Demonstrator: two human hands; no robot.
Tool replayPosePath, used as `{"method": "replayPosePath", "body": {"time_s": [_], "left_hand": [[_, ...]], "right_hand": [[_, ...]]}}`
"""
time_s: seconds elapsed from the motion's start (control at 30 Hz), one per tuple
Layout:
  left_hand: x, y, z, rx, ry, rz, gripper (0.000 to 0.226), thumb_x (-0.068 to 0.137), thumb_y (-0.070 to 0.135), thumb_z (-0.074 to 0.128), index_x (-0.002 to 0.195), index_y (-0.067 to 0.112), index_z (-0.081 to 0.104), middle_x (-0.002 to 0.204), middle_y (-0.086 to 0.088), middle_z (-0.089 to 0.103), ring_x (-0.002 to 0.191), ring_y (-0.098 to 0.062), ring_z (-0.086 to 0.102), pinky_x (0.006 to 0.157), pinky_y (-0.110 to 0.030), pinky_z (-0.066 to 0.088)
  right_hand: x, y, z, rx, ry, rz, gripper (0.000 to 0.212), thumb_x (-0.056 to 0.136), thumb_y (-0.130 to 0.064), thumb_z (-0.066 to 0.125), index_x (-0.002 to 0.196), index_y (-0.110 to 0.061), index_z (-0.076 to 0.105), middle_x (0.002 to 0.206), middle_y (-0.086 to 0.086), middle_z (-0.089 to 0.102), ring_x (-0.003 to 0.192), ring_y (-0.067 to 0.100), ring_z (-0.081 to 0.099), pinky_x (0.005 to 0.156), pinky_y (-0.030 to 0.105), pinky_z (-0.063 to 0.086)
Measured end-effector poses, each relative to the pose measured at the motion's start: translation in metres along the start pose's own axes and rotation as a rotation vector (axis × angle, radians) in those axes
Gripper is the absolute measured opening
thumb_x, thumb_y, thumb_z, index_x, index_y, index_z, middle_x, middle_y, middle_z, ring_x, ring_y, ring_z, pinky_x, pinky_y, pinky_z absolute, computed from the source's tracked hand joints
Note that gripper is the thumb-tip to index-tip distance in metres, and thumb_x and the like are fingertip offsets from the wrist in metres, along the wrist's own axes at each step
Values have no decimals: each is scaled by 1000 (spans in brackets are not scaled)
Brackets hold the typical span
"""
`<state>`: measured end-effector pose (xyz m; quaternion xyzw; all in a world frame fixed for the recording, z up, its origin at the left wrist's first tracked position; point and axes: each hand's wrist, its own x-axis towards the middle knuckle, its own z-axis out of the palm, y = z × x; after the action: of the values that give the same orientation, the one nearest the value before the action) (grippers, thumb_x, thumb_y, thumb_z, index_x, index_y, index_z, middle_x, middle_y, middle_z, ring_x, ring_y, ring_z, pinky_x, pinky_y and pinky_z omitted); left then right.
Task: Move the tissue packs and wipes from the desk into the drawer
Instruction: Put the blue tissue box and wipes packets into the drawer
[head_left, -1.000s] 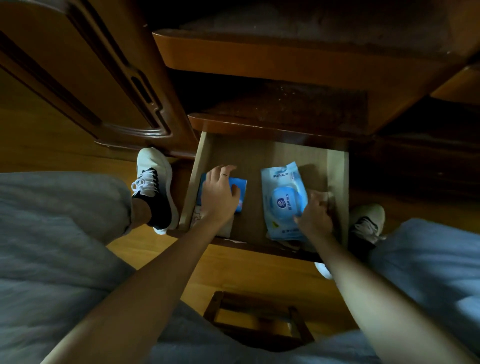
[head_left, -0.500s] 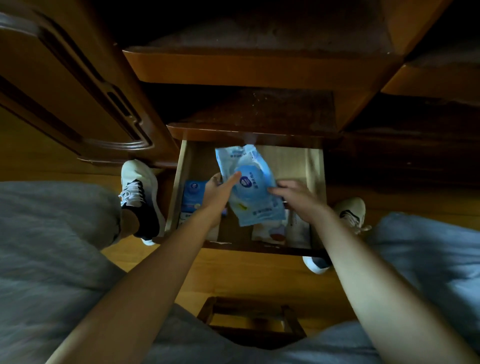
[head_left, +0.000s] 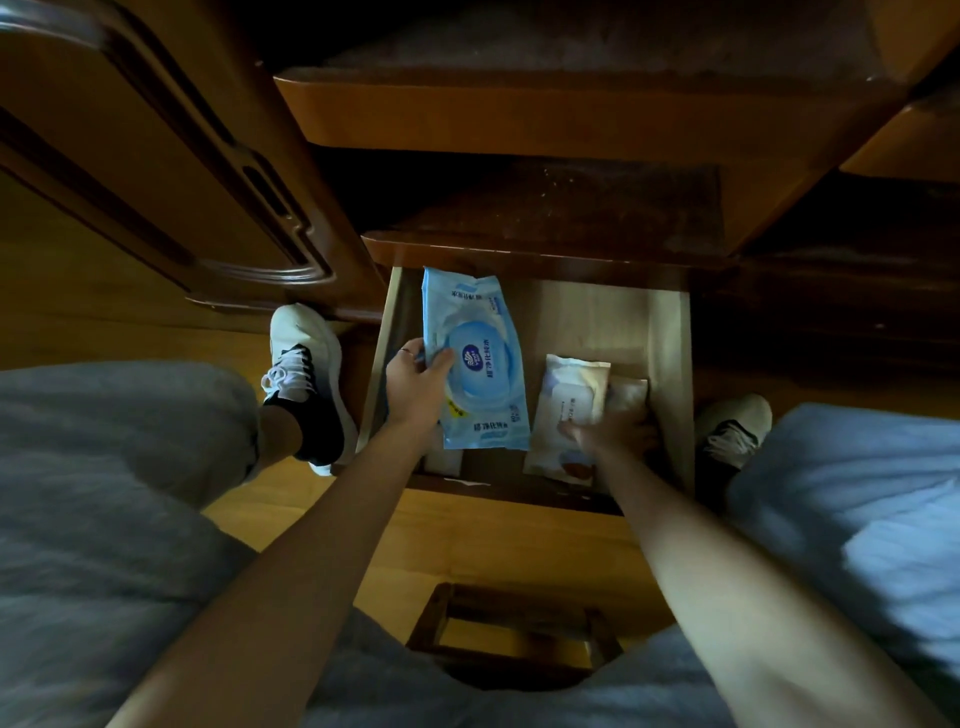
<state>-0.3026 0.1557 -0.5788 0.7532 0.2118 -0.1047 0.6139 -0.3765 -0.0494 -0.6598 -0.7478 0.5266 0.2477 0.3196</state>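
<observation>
The pale wooden drawer (head_left: 670, 332) stands pulled out below the desk. My left hand (head_left: 415, 387) grips a large blue wipes pack (head_left: 475, 361) by its left edge, over the drawer's left half. My right hand (head_left: 613, 431) rests on a white tissue pack (head_left: 569, 395) lying in the right half, fingers pressed on its lower part. A second small white pack (head_left: 628, 392) lies just right of it. Under the blue pack, a bit of another pack (head_left: 447, 460) shows at the drawer's front left.
Dark wooden desk shelves (head_left: 545, 124) overhang the drawer's back. A cabinet door (head_left: 171, 171) stands at the left. My shoes (head_left: 306, 374) flank the drawer on the wood floor, and a stool frame (head_left: 509, 629) sits between my knees.
The blue wipes pack passed from both hands to my left hand alone and shifted left. My right hand dropped onto the white tissue pack at the right.
</observation>
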Motion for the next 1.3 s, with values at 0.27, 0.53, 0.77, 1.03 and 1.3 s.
{"method": "replayPosePath", "body": {"time_s": [0.27, 0.53, 0.77, 1.03, 1.3], "left_hand": [[0, 1, 3, 17, -34, -10, 10, 95, 22, 65, 102, 15, 64, 96, 1, 75, 86, -12, 74, 68, -32, 63], [0, -1, 27, 121, -199, -37, 18, 97, 15, 58, 114, 16, 62, 106, 2, 71, 97, -14, 70, 70, -26, 58], [17, 19, 72, 857, -584, 213, 35, 100, 23, 45, 130, 27, 62, 115, -5, 68, 99, -23, 64, 78, -35, 48], [-27, -26, 130, 1357, -1035, 541, 28, 100, 10, 44, 122, 12, 62, 124, -12, 64, 109, -28, 59, 89, -43, 49], [-30, -55, 133, 1298, -713, 579, 58, 99, 24, 52, 153, 21, 30, 156, -9, 30, 144, -32, 25, 121, -51, 14]], "right_hand": [[-2, -24, 5, 136, -50, -87, 59, 79, -20, 87, 126, -7, 55, 113, 16, 69, 94, 34, 73, 73, 48, 64], [-7, -14, -38, 224, 155, -352, 52, 92, -29, 69, 132, -14, 40, 125, 15, 63, 104, 37, 66, 80, 51, 59], [-15, 7, -129, 160, 405, -593, 51, 93, -39, 60, 133, -18, 35, 129, 12, 63, 102, 33, 67, 71, 41, 55], [-7, 46, -156, 94, 314, -585, 45, 91, -46, 66, 119, -31, 34, 117, 0, 64, 100, 30, 68, 61, 29, 44], [2, 47, -136, 167, 142, -631, 44, 92, -42, 68, 113, -38, 30, 111, -10, 57, 103, 26, 68, 58, 29, 57]]}}
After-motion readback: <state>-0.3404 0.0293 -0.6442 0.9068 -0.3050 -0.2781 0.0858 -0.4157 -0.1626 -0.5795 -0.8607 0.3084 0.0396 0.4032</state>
